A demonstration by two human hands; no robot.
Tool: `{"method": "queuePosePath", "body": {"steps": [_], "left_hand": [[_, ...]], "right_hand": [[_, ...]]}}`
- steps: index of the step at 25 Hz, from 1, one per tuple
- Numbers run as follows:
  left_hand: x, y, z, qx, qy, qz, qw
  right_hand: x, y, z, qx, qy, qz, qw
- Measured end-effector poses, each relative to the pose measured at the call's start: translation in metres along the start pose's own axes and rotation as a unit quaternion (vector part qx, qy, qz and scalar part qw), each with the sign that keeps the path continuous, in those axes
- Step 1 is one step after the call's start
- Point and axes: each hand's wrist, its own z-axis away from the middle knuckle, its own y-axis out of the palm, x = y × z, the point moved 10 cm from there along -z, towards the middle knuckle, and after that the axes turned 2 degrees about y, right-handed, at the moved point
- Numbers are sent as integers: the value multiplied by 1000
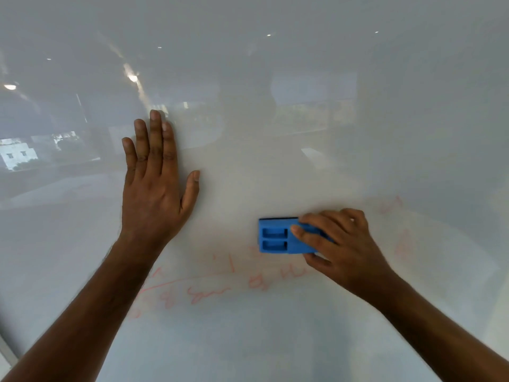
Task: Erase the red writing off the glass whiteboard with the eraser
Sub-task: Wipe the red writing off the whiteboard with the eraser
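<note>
The eraser (286, 236) was gripped in the right hand (341, 244) against faint, blurred red writing (209, 292), perhaps mid-wipe, while the flat left hand (154, 194) braced on the glass whiteboard (358, 133).

The scene was lit softly and evenly, and no hard shadows were cast. Ceiling lamps and a bright window view were mirrored in the glossy board (303, 64), with glare spots at the upper left. The whole picture was slightly blurred. The red writing (209, 293) was seen only faintly. Wide-angle bending was noticed toward the edges.
</note>
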Motion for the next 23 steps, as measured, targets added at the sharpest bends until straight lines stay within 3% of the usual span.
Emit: {"method": "queuePosePath", "body": {"steps": [6,9,14,17,23], "left_hand": [[-21,5,-6,-1,-1,1,1000],[-29,6,-14,-1,1,-4,1000],[-39,8,-19,5,0,2,1000],[-45,10,-19,11,3,4,1000],[-69,16,-27,8,13,3,1000]], "right_hand": [[-82,-42,7,-54,106,20,993],[-85,-44,-19,-91,148,-26,985],[-49,-16,20,-28,40,-24,998],[-60,-18,61,1,4,1,1000],[-142,-71,33,-83,148,10,985]]}}
